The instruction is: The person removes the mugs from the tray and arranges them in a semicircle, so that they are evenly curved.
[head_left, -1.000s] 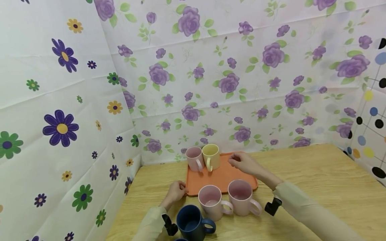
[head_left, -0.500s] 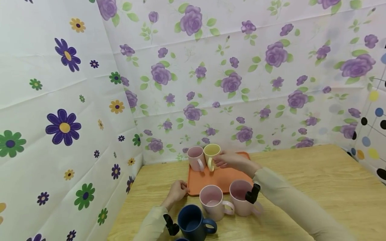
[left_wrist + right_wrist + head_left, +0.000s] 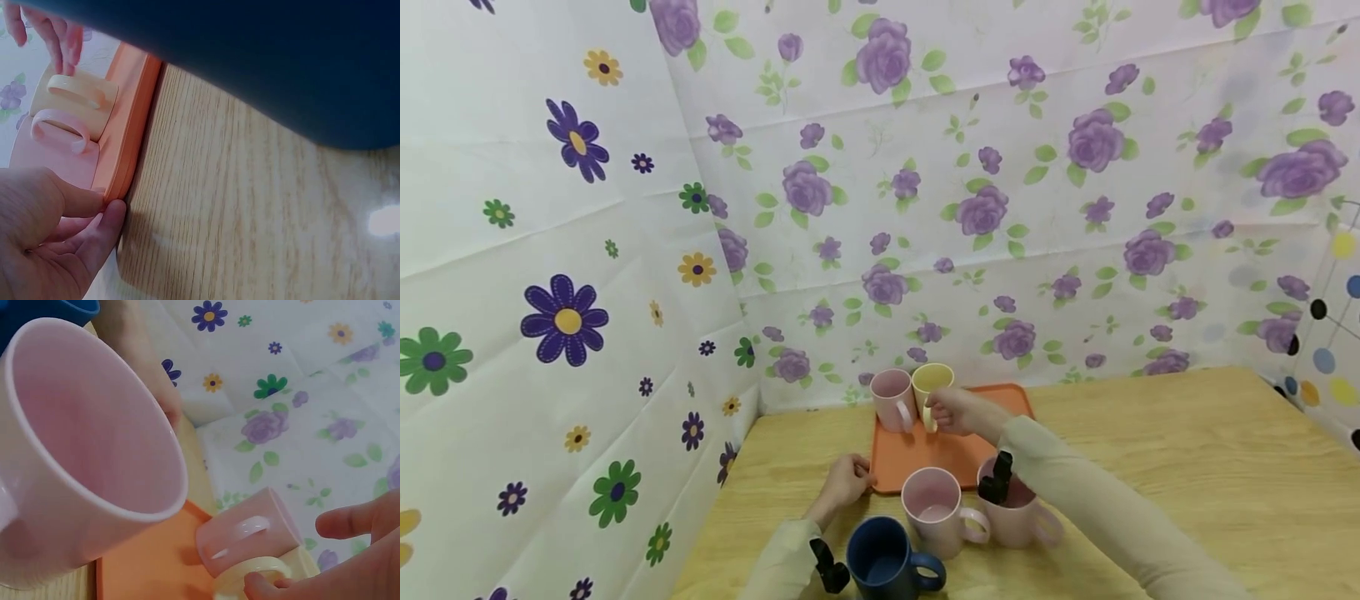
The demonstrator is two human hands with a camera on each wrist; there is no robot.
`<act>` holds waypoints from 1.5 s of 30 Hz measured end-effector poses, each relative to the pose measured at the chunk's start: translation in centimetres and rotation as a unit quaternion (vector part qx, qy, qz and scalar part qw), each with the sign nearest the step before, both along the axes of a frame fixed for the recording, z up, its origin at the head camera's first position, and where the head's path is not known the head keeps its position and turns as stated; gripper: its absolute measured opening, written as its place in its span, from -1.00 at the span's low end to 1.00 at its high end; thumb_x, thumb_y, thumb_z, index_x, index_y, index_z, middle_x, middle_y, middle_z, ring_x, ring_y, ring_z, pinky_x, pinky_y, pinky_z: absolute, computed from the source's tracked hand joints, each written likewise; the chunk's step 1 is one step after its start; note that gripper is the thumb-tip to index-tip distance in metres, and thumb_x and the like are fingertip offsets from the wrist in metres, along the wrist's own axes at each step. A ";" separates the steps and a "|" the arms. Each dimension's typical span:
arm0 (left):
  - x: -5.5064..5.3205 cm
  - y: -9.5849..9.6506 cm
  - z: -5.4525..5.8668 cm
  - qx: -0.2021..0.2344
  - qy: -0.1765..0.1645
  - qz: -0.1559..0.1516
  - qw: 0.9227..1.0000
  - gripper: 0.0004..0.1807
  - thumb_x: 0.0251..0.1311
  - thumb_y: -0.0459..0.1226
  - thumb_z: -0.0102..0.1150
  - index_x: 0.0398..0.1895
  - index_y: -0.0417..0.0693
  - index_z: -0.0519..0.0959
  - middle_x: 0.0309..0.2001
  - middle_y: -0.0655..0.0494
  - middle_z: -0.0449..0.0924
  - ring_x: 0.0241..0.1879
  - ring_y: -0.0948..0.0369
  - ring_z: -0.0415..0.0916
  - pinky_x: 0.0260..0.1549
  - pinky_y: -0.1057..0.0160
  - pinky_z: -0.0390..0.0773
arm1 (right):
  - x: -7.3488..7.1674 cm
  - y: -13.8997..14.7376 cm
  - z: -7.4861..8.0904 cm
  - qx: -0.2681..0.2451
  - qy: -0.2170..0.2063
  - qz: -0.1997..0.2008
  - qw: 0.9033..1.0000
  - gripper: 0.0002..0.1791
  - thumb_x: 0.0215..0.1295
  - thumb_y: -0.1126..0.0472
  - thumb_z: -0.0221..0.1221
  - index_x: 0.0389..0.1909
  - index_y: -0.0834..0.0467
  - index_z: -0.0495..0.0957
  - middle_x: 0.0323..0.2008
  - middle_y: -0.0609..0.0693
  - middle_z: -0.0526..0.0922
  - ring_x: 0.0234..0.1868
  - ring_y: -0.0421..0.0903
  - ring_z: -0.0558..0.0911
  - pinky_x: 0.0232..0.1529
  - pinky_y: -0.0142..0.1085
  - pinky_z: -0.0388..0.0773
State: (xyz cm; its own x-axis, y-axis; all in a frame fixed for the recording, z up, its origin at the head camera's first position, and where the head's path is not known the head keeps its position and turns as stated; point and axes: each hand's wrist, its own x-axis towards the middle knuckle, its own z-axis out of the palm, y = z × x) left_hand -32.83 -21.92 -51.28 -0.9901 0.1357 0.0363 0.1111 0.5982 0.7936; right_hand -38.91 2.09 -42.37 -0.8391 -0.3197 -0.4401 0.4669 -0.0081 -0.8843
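Observation:
An orange tray [image 3: 898, 462] lies on the wooden table against the back wall. My left hand [image 3: 844, 483] pinches its near left corner between thumb and fingers, as the left wrist view shows. On the tray's back left part stand a pink mug [image 3: 891, 392] and a yellow mug [image 3: 931, 377], side by side, handles facing the near side. My right hand [image 3: 964, 414] is at the yellow mug's handle [image 3: 269, 562]. In the right wrist view one fingertip [image 3: 259, 587] overlaps that handle while the thumb [image 3: 344, 522] stays spread apart from it.
In front of the tray stand two more pink mugs, one [image 3: 931, 521] in the middle and one [image 3: 1015, 529] partly under the right forearm. Nearer still is a dark blue mug [image 3: 883, 567] beside the left wrist. Flowered cloth walls [image 3: 1060, 208] border the table.
From over the tray's right part, my right hand has moved left to the yellow mug's handle. The left hand keeps its place on the tray corner, and the mugs stand as before.

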 end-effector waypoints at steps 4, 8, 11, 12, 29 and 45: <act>-0.1 0.3 0.0 -0.005 0.008 -0.011 1.000 -0.78 0.17 -0.50 0.18 -0.14 -0.51 0.50 -0.44 -0.18 0.62 -0.50 0.12 0.63 -0.48 0.31 0.62 | -0.2 -0.2 -0.7 -0.024 -0.042 -0.031 0.998 -0.50 0.30 0.29 0.00 0.18 0.45 0.17 0.10 0.31 0.30 0.00 -0.01 0.35 0.20 -0.27 0.40; -0.1 0.5 0.1 0.000 0.003 -0.015 1.000 -0.77 0.17 -0.51 0.18 -0.13 -0.52 0.50 -0.44 -0.17 0.62 -0.49 0.11 0.63 -0.47 0.29 0.64 | 0.0 0.0 -1.1 -0.039 -0.060 -0.035 0.997 -0.40 0.29 0.29 0.00 0.28 0.43 0.07 0.34 0.41 0.07 0.32 0.15 0.17 0.44 -0.13 0.23; 0.0 0.6 0.1 0.002 -0.001 -0.013 1.000 -0.78 0.17 -0.52 0.18 -0.13 -0.51 0.49 -0.44 -0.16 0.61 -0.50 0.13 0.62 -0.47 0.28 0.64 | 0.6 0.7 -1.0 0.006 -0.012 -0.010 1.000 -0.68 0.25 0.25 0.05 -0.07 0.36 0.29 0.06 0.29 0.31 0.04 0.08 0.35 0.13 -0.20 0.46; 0.1 0.6 0.1 0.002 -0.001 -0.012 1.000 -0.78 0.17 -0.52 0.19 -0.14 -0.50 0.49 -0.44 -0.15 0.60 -0.50 0.13 0.62 -0.47 0.28 0.64 | 0.7 1.1 -0.9 0.030 0.014 0.007 0.999 -0.76 0.23 0.24 0.06 -0.20 0.32 0.32 -0.09 0.22 0.36 -0.11 0.03 0.38 -0.06 -0.25 0.49; 0.1 0.6 0.4 0.006 -0.004 0.000 1.000 -0.77 0.17 -0.52 0.18 -0.13 -0.50 0.49 -0.39 -0.20 0.61 -0.49 0.14 0.61 -0.46 0.23 0.66 | -0.8 7.1 -0.2 0.259 0.113 0.106 0.953 -0.80 0.21 0.34 0.11 -0.57 0.14 0.38 -0.70 -0.10 0.26 -0.64 -0.22 0.18 -0.51 -0.40 0.21; 0.5 0.3 0.1 0.000 0.001 0.007 1.000 -0.79 0.16 -0.53 0.18 -0.15 -0.51 0.49 -0.41 -0.21 0.61 -0.48 0.09 0.61 -0.47 0.24 0.66 | 0.6 11.2 -1.8 0.266 0.240 0.043 0.932 -0.52 0.23 0.29 0.25 -0.76 0.07 0.21 -0.74 -0.14 0.24 -0.61 -0.21 0.31 -0.46 -0.38 0.43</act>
State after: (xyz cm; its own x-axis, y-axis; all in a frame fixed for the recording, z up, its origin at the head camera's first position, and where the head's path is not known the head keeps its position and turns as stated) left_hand -32.36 -21.58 -51.23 -0.9919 0.1212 0.0379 0.1036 0.5997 0.7935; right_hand -38.30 13.29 -44.19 -0.9615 -0.2390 -0.1358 -0.0058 0.5116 -0.8592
